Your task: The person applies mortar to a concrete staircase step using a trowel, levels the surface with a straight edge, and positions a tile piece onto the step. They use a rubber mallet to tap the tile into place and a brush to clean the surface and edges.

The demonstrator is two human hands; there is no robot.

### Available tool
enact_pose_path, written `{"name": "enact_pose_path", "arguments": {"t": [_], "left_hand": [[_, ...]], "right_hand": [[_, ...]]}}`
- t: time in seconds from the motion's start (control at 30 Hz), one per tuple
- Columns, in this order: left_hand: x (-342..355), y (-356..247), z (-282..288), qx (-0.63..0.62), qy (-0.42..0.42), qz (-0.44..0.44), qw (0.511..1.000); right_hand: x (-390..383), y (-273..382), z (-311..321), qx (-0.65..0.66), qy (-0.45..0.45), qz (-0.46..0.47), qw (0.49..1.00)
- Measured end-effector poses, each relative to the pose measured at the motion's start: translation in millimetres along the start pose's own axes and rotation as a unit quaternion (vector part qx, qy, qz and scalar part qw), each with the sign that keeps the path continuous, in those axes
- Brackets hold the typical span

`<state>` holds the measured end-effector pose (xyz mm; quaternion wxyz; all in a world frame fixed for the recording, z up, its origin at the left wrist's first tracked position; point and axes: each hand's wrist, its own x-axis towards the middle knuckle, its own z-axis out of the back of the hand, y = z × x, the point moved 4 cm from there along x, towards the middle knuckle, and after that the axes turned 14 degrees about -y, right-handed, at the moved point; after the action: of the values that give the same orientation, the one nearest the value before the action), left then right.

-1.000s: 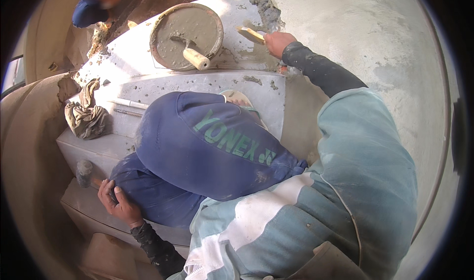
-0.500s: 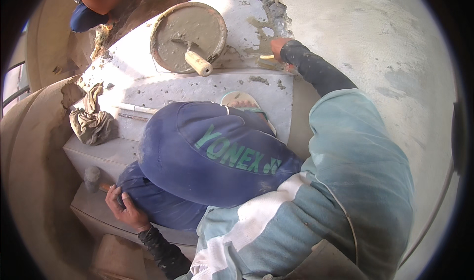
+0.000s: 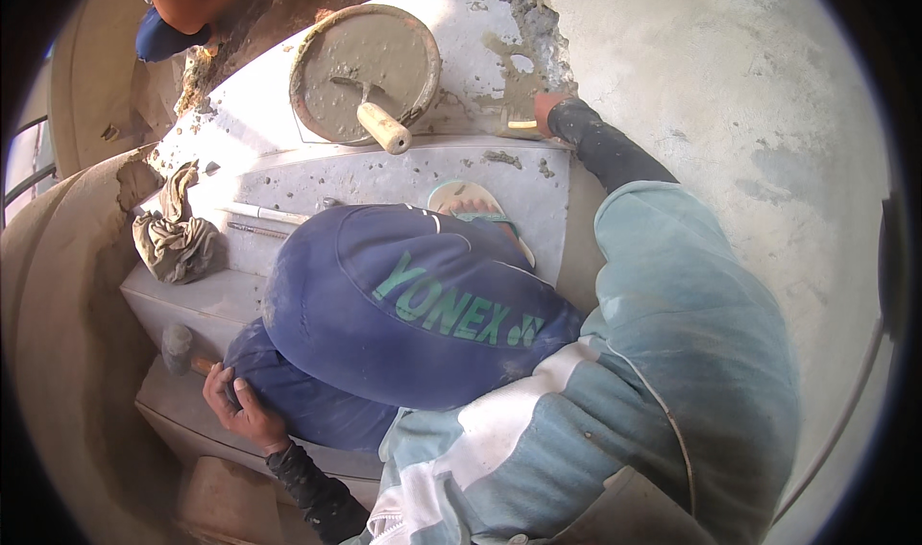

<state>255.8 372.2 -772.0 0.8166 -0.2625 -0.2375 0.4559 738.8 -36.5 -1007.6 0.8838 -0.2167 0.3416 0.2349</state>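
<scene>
Head view: our right hand point(image 3: 547, 111) clasps a trowel point(image 3: 519, 113) against the wet mortar patch point(image 3: 514, 50) at the step's point(image 3: 403, 175) far right corner. Left hand point(image 3: 240, 406), fingers spread, rests on our knee point(image 3: 288, 391). Mortar pan point(image 3: 365, 72) sits just beside.

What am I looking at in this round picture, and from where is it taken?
A camera on a person's head looks down, so the lens bends the edges round. There is no machine, only two bare hands. The right hand reaches out to a wet mortar patch at the wall corner, holding a small tool too hidden to name. The left hand rests on the blue trouser leg. On the grey steps stand a round mortar pan with a trowel in it, and a crumpled rag.
</scene>
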Motion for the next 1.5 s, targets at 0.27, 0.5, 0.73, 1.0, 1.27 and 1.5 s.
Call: {"name": "enact_pose_path", "arguments": {"t": [0.27,0.5,0.73,1.0,1.27,1.5], "left_hand": [[-0.1,0.2,3.8,0.011,0.007,0.011,1.0],[2.8,-2.4,-2.0,0.018,0.013,0.017,1.0],[1.7,-1.8,0.6,0.008,0.01,0.004,1.0],[1.7,1.3,2.7,0.021,0.018,0.018,0.999],[2.2,0.5,-1.8,0.004,0.012,0.02,1.0],[1.7,-0.3,0.3,0.02,0.013,0.016,1.0]], "right_hand": [[-4.9,-5.4,16.5,0.022,-0.102,-0.023,0.994],[10.2,-31.7,-60.4,0.053,-0.099,-0.081,0.99],[-1.8,-19.8,-38.1,0.073,-0.109,-0.073,0.989],[-12.0,-23.3,-38.2,0.061,-0.124,-0.111,0.984],[14.7,-26.5,-56.7,0.022,-0.081,-0.041,0.996],[28.9,7.2,-18.1,-0.014,-0.071,-0.03,0.997]]}}
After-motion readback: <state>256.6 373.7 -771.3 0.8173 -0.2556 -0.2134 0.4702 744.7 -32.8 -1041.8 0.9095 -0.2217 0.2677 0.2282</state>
